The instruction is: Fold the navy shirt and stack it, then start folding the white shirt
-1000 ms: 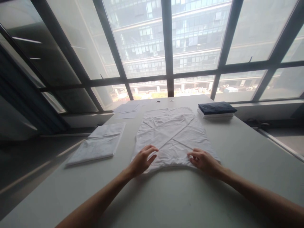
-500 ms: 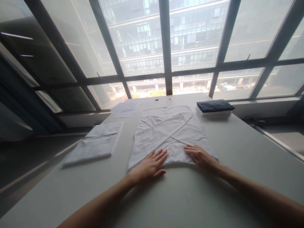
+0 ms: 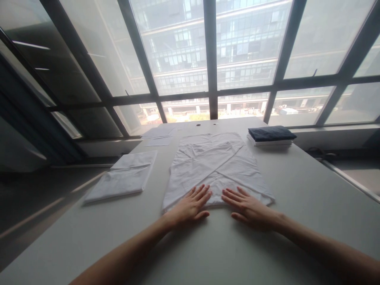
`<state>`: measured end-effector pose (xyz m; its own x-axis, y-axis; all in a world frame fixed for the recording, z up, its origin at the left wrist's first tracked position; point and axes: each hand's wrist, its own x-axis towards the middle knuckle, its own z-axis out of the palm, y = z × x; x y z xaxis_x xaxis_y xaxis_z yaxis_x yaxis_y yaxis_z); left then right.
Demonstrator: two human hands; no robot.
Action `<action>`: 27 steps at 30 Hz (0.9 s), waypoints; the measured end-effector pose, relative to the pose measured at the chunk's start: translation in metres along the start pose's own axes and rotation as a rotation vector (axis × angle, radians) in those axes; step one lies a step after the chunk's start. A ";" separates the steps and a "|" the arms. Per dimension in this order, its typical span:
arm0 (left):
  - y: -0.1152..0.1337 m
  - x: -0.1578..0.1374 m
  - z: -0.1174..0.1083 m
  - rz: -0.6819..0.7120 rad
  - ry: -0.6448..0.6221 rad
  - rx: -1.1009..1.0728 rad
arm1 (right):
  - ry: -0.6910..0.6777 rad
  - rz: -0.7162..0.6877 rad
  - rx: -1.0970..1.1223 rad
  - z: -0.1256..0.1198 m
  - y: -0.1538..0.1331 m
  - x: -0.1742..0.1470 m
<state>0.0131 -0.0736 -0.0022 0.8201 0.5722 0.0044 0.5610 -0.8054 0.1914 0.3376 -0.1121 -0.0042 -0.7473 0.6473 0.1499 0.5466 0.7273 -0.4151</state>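
Note:
A white garment (image 3: 215, 164) lies folded and creased on the white table (image 3: 208, 249), with diagonal fold lines crossing its upper face. My left hand (image 3: 191, 204) rests flat on its near edge, left of the middle, fingers stretched forward. On the same edge, right of the middle, my right hand (image 3: 247, 208) lies flat with its fingers spread. Both palms face down, and neither hand grips the cloth. The kind of garment cannot be made out for certain.
To the left lies a folded white cloth (image 3: 121, 176). Behind it are sheets of paper (image 3: 158, 136). At the back right, a folded dark blue cloth (image 3: 271, 133) tops a white stack (image 3: 270, 142). Large windows (image 3: 184, 51) stand beyond the table.
My right hand has slid left and toward me along the near edge, its fingers more spread. My left hand keeps its place on the cloth. The whole view has shifted slightly.

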 end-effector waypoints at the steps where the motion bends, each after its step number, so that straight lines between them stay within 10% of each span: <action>1: 0.000 0.000 0.000 0.004 0.001 0.001 | -0.018 0.008 0.016 0.000 0.000 0.000; 27: -0.003 0.002 0.004 -0.018 0.035 -0.020 | -0.021 0.039 0.065 -0.007 0.001 0.002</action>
<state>0.0138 -0.0711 -0.0067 0.8055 0.5916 0.0347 0.5726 -0.7920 0.2118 0.3398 -0.1084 0.0020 -0.7337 0.6698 0.1142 0.5507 0.6846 -0.4775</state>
